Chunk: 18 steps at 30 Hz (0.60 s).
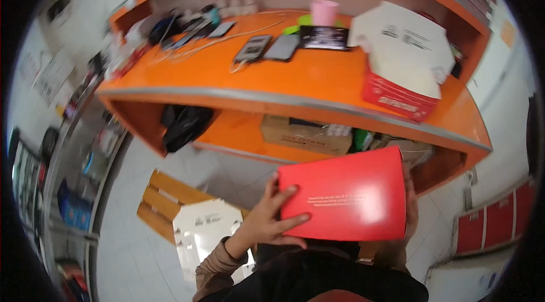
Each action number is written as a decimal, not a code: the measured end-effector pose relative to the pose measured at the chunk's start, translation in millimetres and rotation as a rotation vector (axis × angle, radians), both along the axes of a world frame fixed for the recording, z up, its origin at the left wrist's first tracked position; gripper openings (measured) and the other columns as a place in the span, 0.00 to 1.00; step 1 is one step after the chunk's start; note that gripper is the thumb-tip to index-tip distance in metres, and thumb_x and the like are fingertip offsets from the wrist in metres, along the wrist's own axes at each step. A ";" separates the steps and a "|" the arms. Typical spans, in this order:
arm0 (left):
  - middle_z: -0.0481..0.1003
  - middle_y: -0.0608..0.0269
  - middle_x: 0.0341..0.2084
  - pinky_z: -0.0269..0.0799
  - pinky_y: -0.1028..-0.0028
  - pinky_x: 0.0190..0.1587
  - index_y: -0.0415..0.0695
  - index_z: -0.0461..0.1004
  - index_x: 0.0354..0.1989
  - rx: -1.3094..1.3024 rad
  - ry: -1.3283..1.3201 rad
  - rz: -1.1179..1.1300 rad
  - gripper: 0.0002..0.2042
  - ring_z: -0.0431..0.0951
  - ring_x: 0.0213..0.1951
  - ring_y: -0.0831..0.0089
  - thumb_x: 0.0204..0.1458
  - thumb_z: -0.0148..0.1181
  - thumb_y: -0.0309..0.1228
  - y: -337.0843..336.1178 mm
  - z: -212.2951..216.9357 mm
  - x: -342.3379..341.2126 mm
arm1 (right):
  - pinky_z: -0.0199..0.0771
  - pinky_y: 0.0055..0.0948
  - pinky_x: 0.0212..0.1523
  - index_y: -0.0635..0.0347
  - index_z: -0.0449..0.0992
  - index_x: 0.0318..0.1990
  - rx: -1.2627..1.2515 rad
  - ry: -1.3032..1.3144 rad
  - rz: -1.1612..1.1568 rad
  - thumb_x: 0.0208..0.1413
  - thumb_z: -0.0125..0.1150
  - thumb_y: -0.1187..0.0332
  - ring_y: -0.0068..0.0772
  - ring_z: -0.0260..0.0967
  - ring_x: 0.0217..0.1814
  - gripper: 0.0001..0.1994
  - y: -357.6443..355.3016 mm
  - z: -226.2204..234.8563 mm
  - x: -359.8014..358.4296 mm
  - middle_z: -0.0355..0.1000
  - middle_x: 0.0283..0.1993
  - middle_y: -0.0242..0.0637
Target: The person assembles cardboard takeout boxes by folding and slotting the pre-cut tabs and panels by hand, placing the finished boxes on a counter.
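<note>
A red cardboard box (346, 194) with small pale print is held in front of my body, between my two hands. My left hand (273, 215) grips its left side, with spread fingers lying on the red face. Along the box's right edge is my right hand (411, 205); its fingers are mostly hidden behind the box. Below my left forearm, a flat white box blank (207, 234) rests on a slatted wooden bench (156, 202). On the counter's right end stands another red box (392, 95), its white-lined lid (403, 32) raised.
The orange counter (318, 80) carries several phones (254, 48), cables, a pink cup (325, 13) and a plastic bag (126, 46). Its lower shelf holds a black bag (184, 126) and a brown carton (306, 134). Metal shelving (85, 188) stands left; a red cabinet (491, 219) is at right.
</note>
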<state>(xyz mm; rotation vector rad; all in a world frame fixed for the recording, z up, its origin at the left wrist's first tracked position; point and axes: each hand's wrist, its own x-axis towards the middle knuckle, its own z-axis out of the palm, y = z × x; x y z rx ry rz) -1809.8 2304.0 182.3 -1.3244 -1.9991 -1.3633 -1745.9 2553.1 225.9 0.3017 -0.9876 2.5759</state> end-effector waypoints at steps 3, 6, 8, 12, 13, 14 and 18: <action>0.47 0.42 0.58 0.59 0.52 0.51 0.61 0.50 0.60 -0.325 0.136 -0.246 0.41 0.51 0.58 0.41 0.35 0.64 0.51 52.1 21.3 -9.5 | 0.62 0.36 0.53 0.69 0.57 0.55 0.236 -0.050 -0.467 0.43 0.62 0.53 0.37 0.62 0.53 0.36 35.0 17.5 25.7 0.61 0.53 0.47; 0.40 0.42 0.60 0.57 0.49 0.52 0.68 0.47 0.60 -0.019 0.081 -0.384 0.42 0.49 0.58 0.39 0.35 0.65 0.48 114.7 27.2 -8.8 | 0.64 0.40 0.51 0.69 0.58 0.53 0.454 0.079 -0.921 0.44 0.62 0.54 0.41 0.63 0.52 0.34 38.1 46.0 44.3 0.61 0.52 0.49; 0.39 0.41 0.60 0.56 0.50 0.53 0.69 0.46 0.60 0.031 0.153 -0.323 0.43 0.48 0.58 0.39 0.34 0.66 0.47 143.4 45.9 -21.1 | 0.63 0.44 0.52 0.69 0.59 0.52 0.627 0.159 -1.173 0.43 0.62 0.54 0.45 0.60 0.54 0.33 38.3 70.8 36.5 0.59 0.54 0.53; 0.40 0.39 0.59 0.53 0.50 0.55 0.67 0.45 0.60 0.303 0.381 0.025 0.46 0.47 0.58 0.36 0.31 0.69 0.42 186.9 65.1 -65.2 | 0.58 0.41 0.57 0.66 0.52 0.58 1.026 0.163 -1.563 0.44 0.48 0.42 0.46 0.56 0.58 0.40 78.4 118.4 0.7 0.55 0.57 0.52; 0.40 0.39 0.59 0.53 0.50 0.55 0.67 0.45 0.60 0.305 0.391 0.027 0.46 0.47 0.58 0.36 0.31 0.69 0.42 190.1 77.1 -75.2 | 0.57 0.41 0.58 0.65 0.53 0.57 1.231 0.238 -1.577 0.43 0.47 0.39 0.45 0.54 0.60 0.42 93.4 125.4 -5.1 0.53 0.58 0.52; 0.41 0.38 0.59 0.52 0.53 0.56 0.63 0.42 0.61 0.308 0.402 -0.073 0.48 0.48 0.59 0.40 0.31 0.70 0.42 193.9 90.3 -83.8 | 0.56 0.41 0.58 0.65 0.54 0.57 1.325 0.193 -1.569 0.42 0.47 0.38 0.44 0.53 0.61 0.42 97.5 141.3 -10.6 0.52 0.59 0.52; 0.52 0.36 0.54 0.60 0.63 0.53 0.49 0.44 0.60 0.140 0.154 -0.343 0.43 0.59 0.55 0.46 0.37 0.64 0.44 194.2 129.7 -85.0 | 0.59 0.41 0.57 0.63 0.60 0.54 1.004 0.462 -0.778 0.37 0.59 0.46 0.44 0.48 0.64 0.39 88.1 185.9 -61.1 0.46 0.62 0.51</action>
